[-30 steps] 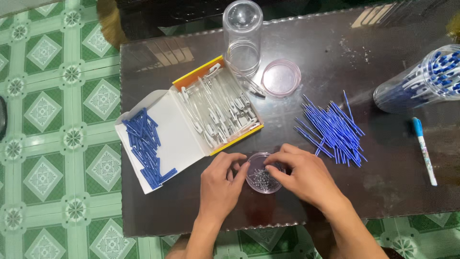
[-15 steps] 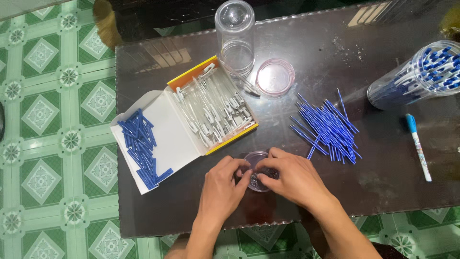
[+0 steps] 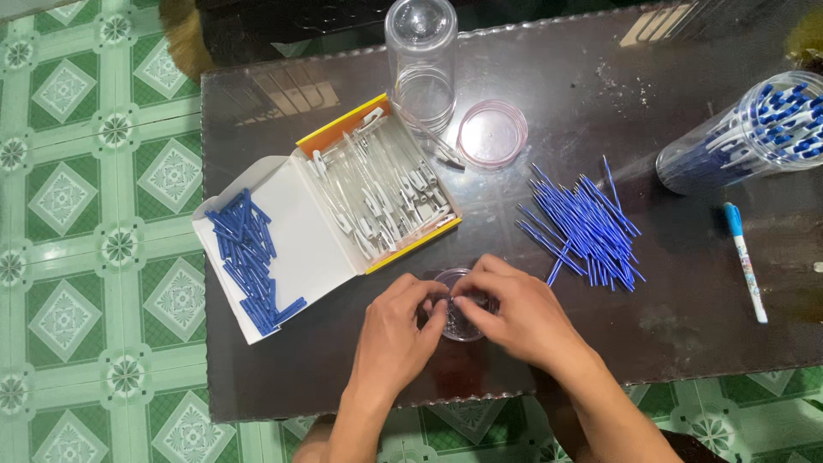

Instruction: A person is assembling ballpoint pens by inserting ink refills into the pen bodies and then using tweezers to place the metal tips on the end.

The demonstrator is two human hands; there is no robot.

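My left hand and my right hand meet over a small clear dish of tiny metal pieces near the table's front edge. The fingertips of both hands are pinched together just above the dish. Whatever is between them is too small to see. Behind my hands stands an open yellow-edged box filled with clear pen barrels. Its white lid carries a heap of short blue caps. A loose pile of thin blue refills lies to the right of my right hand.
A tall clear jar stands at the back, with a pink-rimmed lid beside it. A clear jar of finished blue-and-white pens lies at the right, one single pen below it. The dark table stands on green patterned floor tiles.
Both hands have closed in from the dish's sides, and their fingertips now meet above it. The view has shifted slightly; the dish, box and piles stay where they were.
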